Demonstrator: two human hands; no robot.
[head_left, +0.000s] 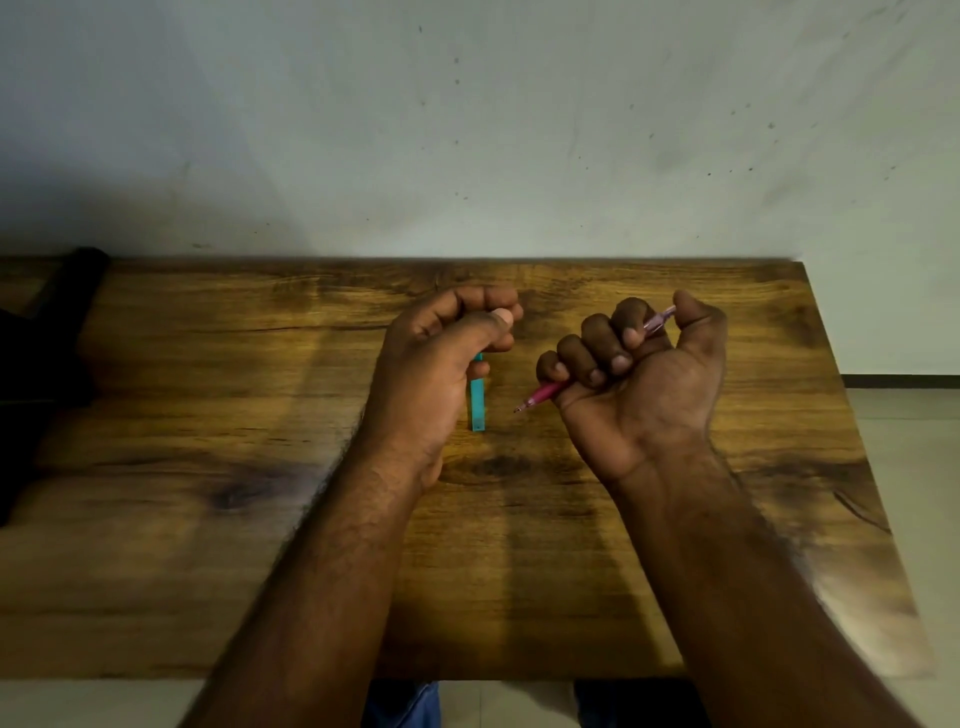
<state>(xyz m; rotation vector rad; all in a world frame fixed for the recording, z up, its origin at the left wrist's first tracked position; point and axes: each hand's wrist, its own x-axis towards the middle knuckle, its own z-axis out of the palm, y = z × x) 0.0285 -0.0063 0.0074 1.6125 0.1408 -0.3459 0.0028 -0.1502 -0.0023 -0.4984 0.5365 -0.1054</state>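
1. Your left hand (441, 358) is curled into a fist around a teal pen cap (477, 400), whose lower end hangs out below your fingers, above the wooden table (208, 467).
2. Your right hand (639, 379) grips a pink pen (543, 393) in a closed fist, tip pointing down-left toward the cap and rear end showing beside your thumb.
3. The pen tip and cap are near each other, not touching.
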